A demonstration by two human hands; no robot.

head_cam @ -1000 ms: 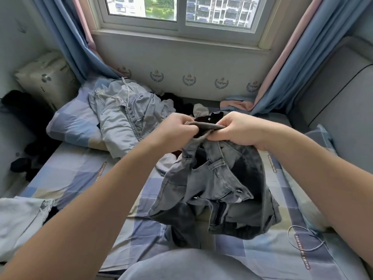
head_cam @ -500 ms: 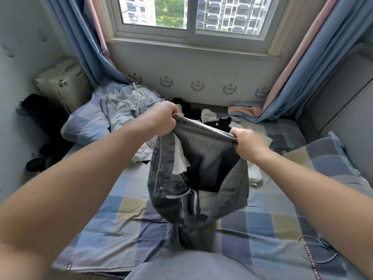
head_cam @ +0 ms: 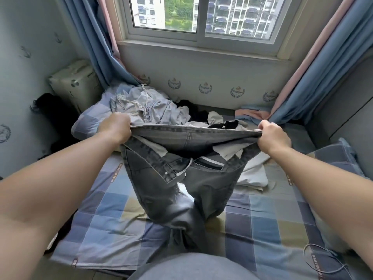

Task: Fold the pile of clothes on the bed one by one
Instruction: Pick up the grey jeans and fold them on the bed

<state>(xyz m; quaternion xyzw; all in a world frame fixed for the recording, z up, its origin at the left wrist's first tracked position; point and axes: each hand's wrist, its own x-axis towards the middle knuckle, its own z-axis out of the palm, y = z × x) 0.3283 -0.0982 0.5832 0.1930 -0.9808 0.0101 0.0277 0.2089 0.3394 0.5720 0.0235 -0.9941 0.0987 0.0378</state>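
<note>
Jeans (head_cam: 210,188) hang over the bed (head_cam: 96,219), waistband stretched left to right between the clenched fingers of our left hand (head_cam: 116,128) and right hand (head_cam: 272,136), legs trailing near us, both hands equally far, so we judge a lengthwise fold comes next.

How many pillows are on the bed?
2: the left pillow under the pale clothes, the right pillow beside the grey padded wall. Clothes may hide others.

A cream suitcase (head_cam: 74,85) stands beyond the left fingers (head_cam: 123,123), a blue curtain (head_cam: 323,81) beyond the right fingers (head_cam: 264,126), a window (head_cam: 232,15) between them, farther off.
</note>
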